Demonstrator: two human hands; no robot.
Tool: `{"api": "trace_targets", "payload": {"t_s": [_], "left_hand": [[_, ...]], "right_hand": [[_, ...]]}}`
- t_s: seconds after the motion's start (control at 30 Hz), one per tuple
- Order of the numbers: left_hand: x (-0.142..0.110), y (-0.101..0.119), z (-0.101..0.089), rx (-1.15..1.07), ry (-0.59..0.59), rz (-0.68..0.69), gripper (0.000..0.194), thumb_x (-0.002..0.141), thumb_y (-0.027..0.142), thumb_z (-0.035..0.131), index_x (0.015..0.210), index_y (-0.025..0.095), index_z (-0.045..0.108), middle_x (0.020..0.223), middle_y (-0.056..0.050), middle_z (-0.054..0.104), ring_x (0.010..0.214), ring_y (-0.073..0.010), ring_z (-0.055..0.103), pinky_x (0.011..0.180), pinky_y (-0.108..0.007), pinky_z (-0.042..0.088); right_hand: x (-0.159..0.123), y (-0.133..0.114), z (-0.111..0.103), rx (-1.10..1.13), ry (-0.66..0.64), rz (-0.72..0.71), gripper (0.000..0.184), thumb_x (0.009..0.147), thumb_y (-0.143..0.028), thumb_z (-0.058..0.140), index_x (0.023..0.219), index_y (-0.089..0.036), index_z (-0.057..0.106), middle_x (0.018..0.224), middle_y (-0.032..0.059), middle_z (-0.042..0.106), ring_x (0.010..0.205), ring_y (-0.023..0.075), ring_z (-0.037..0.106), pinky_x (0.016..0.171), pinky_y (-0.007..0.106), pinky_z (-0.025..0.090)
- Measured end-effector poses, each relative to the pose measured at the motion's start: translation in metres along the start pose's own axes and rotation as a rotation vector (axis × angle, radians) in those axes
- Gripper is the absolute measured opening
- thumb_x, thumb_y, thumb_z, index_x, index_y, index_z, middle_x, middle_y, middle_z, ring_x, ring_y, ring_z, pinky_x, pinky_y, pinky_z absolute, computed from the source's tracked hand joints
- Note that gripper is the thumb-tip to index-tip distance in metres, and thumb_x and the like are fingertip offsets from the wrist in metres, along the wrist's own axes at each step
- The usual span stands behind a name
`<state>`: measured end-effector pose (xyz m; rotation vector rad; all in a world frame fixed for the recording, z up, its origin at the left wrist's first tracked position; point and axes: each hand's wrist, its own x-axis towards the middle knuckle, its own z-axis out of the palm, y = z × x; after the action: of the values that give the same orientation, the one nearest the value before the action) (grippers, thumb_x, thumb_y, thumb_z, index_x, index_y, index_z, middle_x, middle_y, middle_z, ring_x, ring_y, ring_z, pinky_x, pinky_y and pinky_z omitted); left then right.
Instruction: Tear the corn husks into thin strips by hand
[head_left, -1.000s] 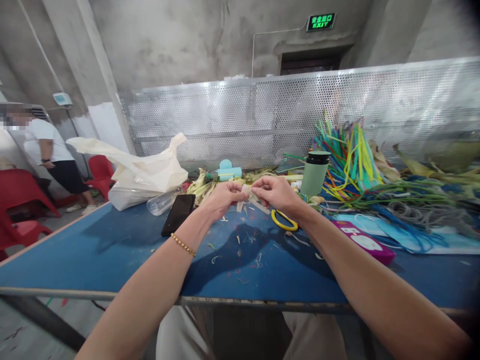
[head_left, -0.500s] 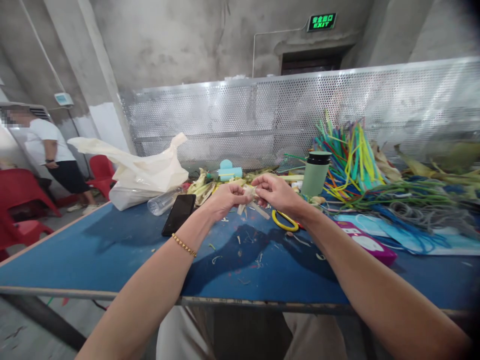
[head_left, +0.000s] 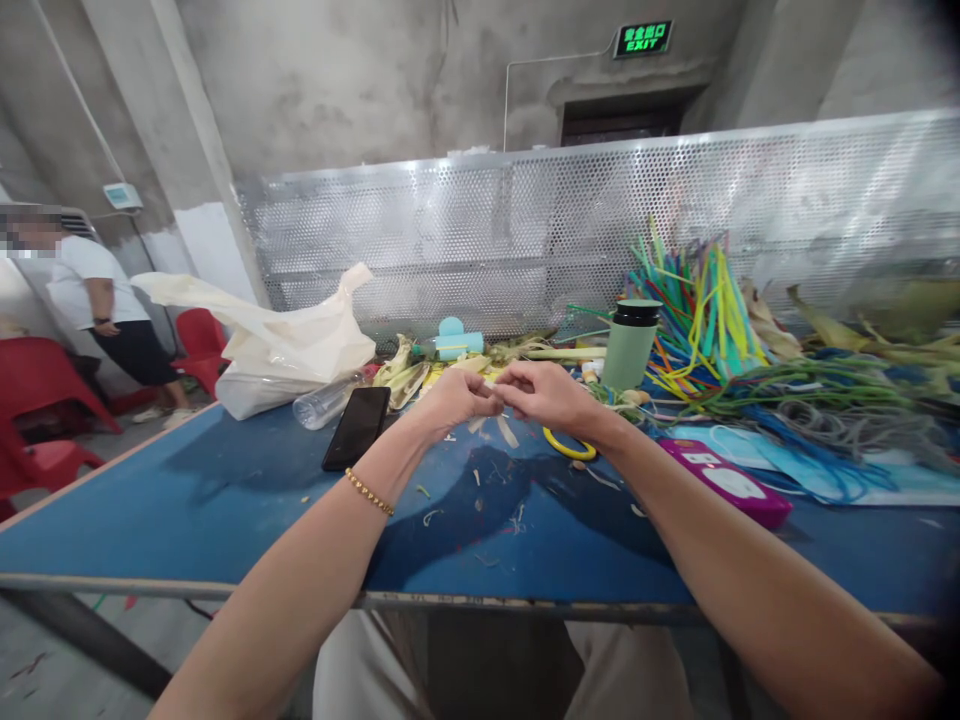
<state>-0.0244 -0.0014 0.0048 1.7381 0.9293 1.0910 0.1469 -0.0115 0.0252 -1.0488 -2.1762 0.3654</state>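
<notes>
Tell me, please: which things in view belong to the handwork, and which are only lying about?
Probably in the work: pale strips at the left hand and right hand; husks; yellow looped handle.

Apparently just lying about: black smartphone; plastic bottle; green tumbler; cream plastic bag; purple box.

Single head-worn view, forward and down.
It looks across the desk (head_left: pixel 187 510) from its near side (forearms (head_left: pixel 296 580) closest), past the hands (head_left: pixel 551 394) to the wall (head_left: pixel 360 90) behind.
</notes>
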Motion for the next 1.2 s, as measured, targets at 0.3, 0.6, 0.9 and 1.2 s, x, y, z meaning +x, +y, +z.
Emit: {"api": "trace_targets", "payload": {"t_s": [0.3, 0.6, 0.9, 1.2], "left_hand": [[-0.006, 0.006, 0.004, 0.159, 0.002, -0.034, 0.019, 0.058, 0.021, 0.073, 0.054, 0.015, 0.056, 0.051, 0.005, 0.041, 0.05, -0.0061, 0.03, 0.051, -0.025, 0.021], [-0.012, 0.009, 0.01, 0.21, -0.162, -0.007, 0.02, 0.061, 0.02, 0.071, 0.053, 0.015, 0.054, 0.049, 0.004, 0.041, 0.048, -0.0062, 0.028, 0.05, -0.027, 0.017], [-0.009, 0.012, 0.009, -0.252, -0.159, -0.101, 0.016, 0.059, 0.015, 0.075, 0.058, 0.012, 0.06, 0.059, -0.001, 0.054, 0.055, -0.0084, 0.046, 0.057, -0.027, 0.032], [-0.004, 0.012, 0.001, -0.454, -0.084, -0.123, 0.015, 0.061, 0.013, 0.077, 0.062, 0.01, 0.062, 0.059, -0.001, 0.057, 0.055, -0.0088, 0.05, 0.057, -0.026, 0.037]], "right_hand": [[0.003, -0.003, 0.002, 0.012, 0.229, -0.07, 0.007, 0.069, -0.02, 0.063, 0.068, -0.015, 0.067, 0.073, 0.0028, 0.065, 0.06, 0.011, 0.05, 0.055, 0.025, 0.035], [0.005, 0.005, 0.002, 0.376, 0.178, -0.032, 0.015, 0.07, -0.03, 0.069, 0.074, -0.015, 0.068, 0.071, 0.0027, 0.065, 0.064, 0.0124, 0.054, 0.06, 0.026, 0.041], [0.003, 0.004, -0.004, 0.333, 0.193, 0.029, 0.034, 0.083, -0.045, 0.057, 0.078, -0.014, 0.07, 0.072, 0.0043, 0.066, 0.063, 0.0132, 0.055, 0.057, 0.026, 0.041], [-0.002, -0.005, -0.014, 0.237, 0.107, 0.06, 0.018, 0.074, -0.031, 0.063, 0.071, -0.014, 0.069, 0.059, 0.0022, 0.064, 0.056, 0.0118, 0.055, 0.055, 0.024, 0.041]]}}
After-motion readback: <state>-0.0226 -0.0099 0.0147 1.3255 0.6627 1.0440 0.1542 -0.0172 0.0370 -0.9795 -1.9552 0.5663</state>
